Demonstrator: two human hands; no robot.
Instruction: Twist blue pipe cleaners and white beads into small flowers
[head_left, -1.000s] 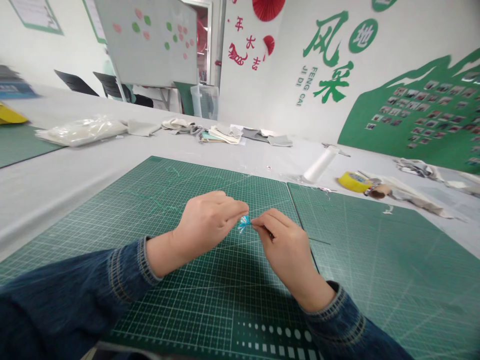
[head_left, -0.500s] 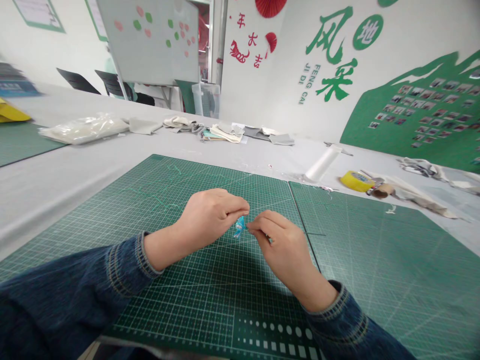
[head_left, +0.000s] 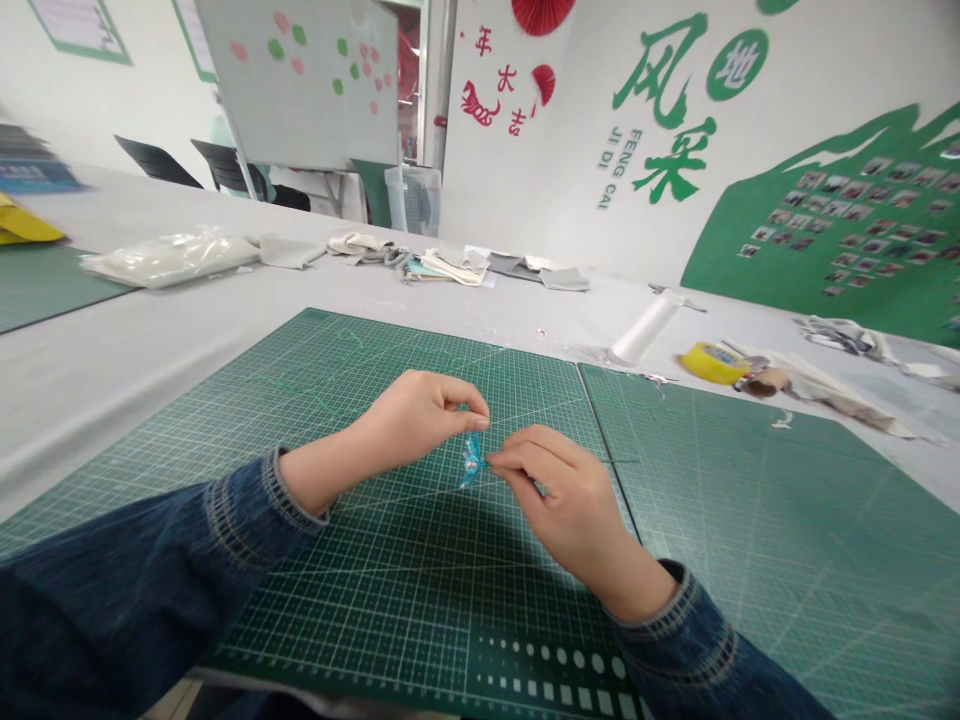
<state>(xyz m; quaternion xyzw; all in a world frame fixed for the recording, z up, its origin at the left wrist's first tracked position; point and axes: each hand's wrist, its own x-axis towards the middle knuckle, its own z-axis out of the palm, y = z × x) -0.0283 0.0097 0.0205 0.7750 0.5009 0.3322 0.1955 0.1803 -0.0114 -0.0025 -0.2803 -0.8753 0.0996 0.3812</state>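
Blue ornament, one: right hand pinching its thin stem; left hand at upper edge, grip unclear. Advisable: steady stem, light fingertips.

A: Near zone, please?
B: I log the ornament between the left hand and the right hand, over the main mat. A second mat lies alongside, to the right.
A: And beyond the mats?
B: I note the tape roll behind the second mat, a tube just right of it. Another roll lies left of the tape (near the far end of the mats' seam). Behind the main mat: fabric scraps, with a bagged bundle to their left, all on the table. Past the table stand a bin and, left of it, a board.
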